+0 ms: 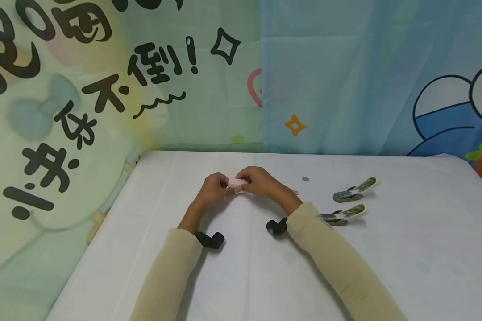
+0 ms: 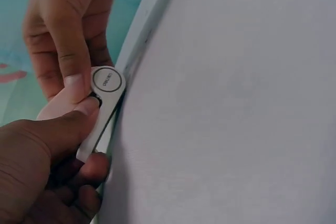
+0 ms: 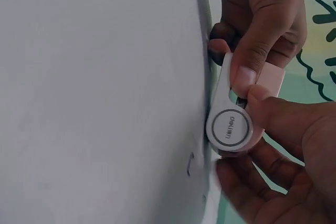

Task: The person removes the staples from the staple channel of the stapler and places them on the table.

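Observation:
Above the table's far part, both hands hold a small pink-and-white hinged tool [image 1: 237,183] between them. It has a white arm with a round, lettered disc, clear in the left wrist view [image 2: 107,80], over a flat pink body; its exact kind I cannot tell. My left hand [image 1: 214,192] grips the end away from the disc, thumb on top. My right hand [image 1: 259,183] pinches the pink body near the disc; in the right wrist view its thumb [image 3: 283,121] presses close to the left thumb [image 3: 247,80]. Fingers hide parts of the tool.
Two silver tools with pale handles, one farther back [image 1: 355,189] and one nearer [image 1: 343,215], lie right of my right hand. A small grey piece [image 1: 305,179] lies behind the right wrist, another grey strip [image 1: 295,192] beside it. Printed curtains [image 1: 321,80] hang behind the white table [image 1: 245,276].

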Demonstrator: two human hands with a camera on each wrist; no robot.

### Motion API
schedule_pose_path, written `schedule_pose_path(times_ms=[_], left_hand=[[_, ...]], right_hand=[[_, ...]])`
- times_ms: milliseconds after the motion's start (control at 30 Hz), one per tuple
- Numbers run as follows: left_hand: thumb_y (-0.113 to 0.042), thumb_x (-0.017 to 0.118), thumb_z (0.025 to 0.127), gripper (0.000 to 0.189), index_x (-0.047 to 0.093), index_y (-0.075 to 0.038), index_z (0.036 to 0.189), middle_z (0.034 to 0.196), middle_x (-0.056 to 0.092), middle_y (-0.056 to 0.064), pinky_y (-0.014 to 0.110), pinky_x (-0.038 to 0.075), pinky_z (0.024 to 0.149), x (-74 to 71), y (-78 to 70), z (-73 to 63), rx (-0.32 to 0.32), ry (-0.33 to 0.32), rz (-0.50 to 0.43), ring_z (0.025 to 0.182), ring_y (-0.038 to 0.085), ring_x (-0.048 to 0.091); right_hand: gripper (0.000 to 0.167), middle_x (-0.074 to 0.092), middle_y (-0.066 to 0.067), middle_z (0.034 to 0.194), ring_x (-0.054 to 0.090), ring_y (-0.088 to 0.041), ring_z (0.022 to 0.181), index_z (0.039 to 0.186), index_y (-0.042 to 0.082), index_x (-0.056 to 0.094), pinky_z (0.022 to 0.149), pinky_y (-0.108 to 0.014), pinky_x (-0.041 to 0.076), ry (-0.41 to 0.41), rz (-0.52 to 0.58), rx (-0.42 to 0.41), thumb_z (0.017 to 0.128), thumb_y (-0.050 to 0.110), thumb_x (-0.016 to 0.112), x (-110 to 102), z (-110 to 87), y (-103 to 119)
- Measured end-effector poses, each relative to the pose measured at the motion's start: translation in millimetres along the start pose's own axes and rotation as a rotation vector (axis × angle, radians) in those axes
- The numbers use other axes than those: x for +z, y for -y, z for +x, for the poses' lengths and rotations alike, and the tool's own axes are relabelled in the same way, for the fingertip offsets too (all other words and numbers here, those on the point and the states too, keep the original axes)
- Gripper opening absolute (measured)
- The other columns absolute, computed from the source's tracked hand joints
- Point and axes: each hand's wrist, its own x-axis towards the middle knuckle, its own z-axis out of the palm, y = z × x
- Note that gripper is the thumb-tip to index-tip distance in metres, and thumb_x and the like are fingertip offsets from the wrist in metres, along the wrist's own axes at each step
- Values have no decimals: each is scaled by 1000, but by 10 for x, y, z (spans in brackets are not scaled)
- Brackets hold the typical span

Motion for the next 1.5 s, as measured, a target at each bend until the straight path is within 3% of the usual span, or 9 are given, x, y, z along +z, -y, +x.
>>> schedule_pose_path(times_ms=[233, 500, 900, 1100, 1233, 1500], left_hand=[[-9, 79, 82, 20, 66, 4, 89, 84, 56, 8, 27, 41, 64, 148, -76, -81, 24, 42, -46, 77, 18, 49], [-12, 80, 80, 21, 66, 3, 87, 81, 56, 7, 26, 41, 60, 251, -163, -137, 41, 83, -50, 73, 17, 49], [-14, 82, 80, 22, 67, 1, 85, 79, 57, 5, 25, 42, 58, 350, -290, -169, 96, 136, -64, 70, 15, 50], [-12, 82, 79, 21, 65, 0, 82, 76, 56, 3, 24, 41, 59, 393, -365, -209, 126, 188, -72, 69, 13, 49], [-9, 81, 78, 19, 64, 0, 79, 74, 54, 3, 23, 40, 57, 413, -431, -239, 182, 213, -79, 67, 12, 47], [-8, 81, 78, 18, 65, -1, 78, 74, 51, 2, 22, 39, 58, 483, -482, -273, 239, 260, -63, 68, 11, 46]], right_hand=[[22, 67, -7, 103, 58, -20, 95, 109, 1, 71, 83, -35, 47, 26, -37, -45, 88, 10, 73, -63, -199, -23], [20, 62, -3, 90, 51, -16, 80, 104, 2, 73, 71, -29, 44, 25, -36, -32, 86, 11, 75, -103, -367, -69], [18, 65, -2, 92, 55, -15, 82, 101, 2, 73, 73, -31, 46, 12, 0, -84, 84, 7, 76, -220, -597, -112], [18, 68, -2, 92, 60, -13, 83, 101, 1, 73, 76, -31, 50, 68, 27, -98, 84, 0, 72, -305, -691, -133], [17, 69, -1, 90, 62, -13, 83, 99, 1, 72, 75, -32, 51, 114, 43, -86, 82, -1, 72, -363, -746, -123], [10, 67, 5, 86, 61, -13, 81, 96, 8, 73, 72, -31, 49, 168, -23, -86, 86, 11, 73, -420, -852, -46]])
